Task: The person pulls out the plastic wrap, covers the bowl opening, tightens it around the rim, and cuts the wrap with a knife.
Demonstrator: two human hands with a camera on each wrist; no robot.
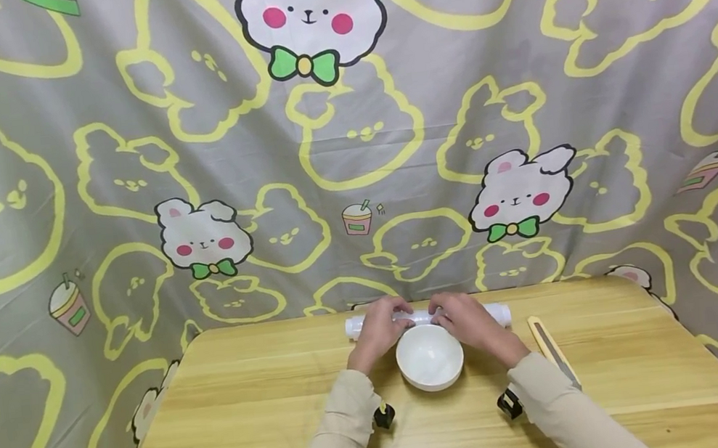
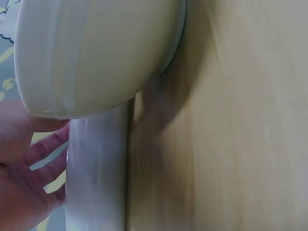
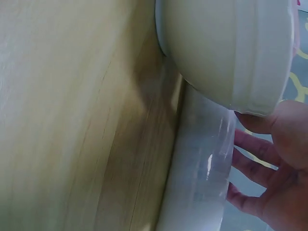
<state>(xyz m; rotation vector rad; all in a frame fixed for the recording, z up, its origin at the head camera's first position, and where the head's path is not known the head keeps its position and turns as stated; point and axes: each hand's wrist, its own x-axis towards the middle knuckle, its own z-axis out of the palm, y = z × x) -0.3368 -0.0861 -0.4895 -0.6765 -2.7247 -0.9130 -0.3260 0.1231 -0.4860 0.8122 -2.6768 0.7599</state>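
A white bowl point(image 1: 430, 357) stands upright on the table, just in front of a roll of clear plastic wrap point(image 1: 498, 314) that lies crosswise near the back edge. My left hand point(image 1: 383, 327) reaches past the bowl's left side to the roll. In the left wrist view its fingers point(image 2: 50, 147) are spread, tips at the roll's surface, and the thumb is partly hidden behind the bowl's rim. From the other side comes my right hand point(image 1: 464, 319), its loosely extended fingers point(image 3: 255, 166) touching the roll and its thumb close to the rim.
A yellow utility knife point(image 1: 553, 351) lies right of the bowl, beside my right forearm. The wooden table point(image 1: 240, 404) backs onto a hanging patterned cloth point(image 1: 351, 144). Small dark devices point(image 1: 384, 416) sit at both wrists.
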